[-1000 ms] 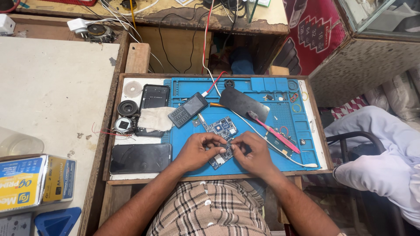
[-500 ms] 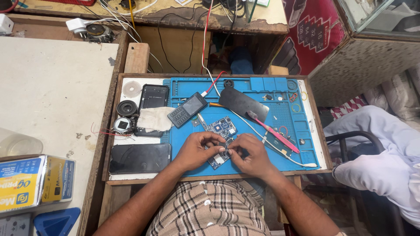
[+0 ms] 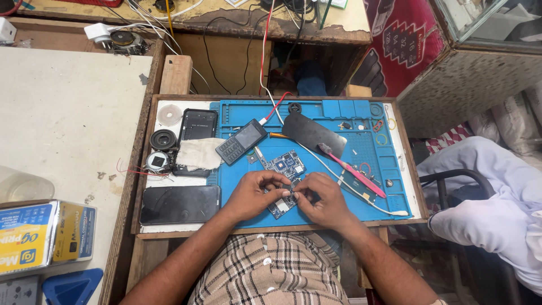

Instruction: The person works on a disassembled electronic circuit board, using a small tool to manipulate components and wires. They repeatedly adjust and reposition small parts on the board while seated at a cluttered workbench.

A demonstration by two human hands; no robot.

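Lying near the front edge of the blue mat (image 3: 367, 152), a small circuit board (image 3: 280, 206) is pinched between the fingertips of the left hand (image 3: 251, 195) and the right hand (image 3: 322, 200). A second circuit board (image 3: 288, 165) lies just behind the hands. A keypad phone (image 3: 241, 142) rests toward the mat's left edge, and a pink-handled brush (image 3: 353, 169) lies to the right.

Both forearms are bare right down to the wrists, no sleeves showing, no watch, no bracelet, and no gloves on the left hand (image 3: 251, 195) or the right hand (image 3: 320, 199). Fingers are free of rings as far as can be made out. Below, a checked garment (image 3: 271, 271) in beige, brown and white, with small pale buttons running down its middle.
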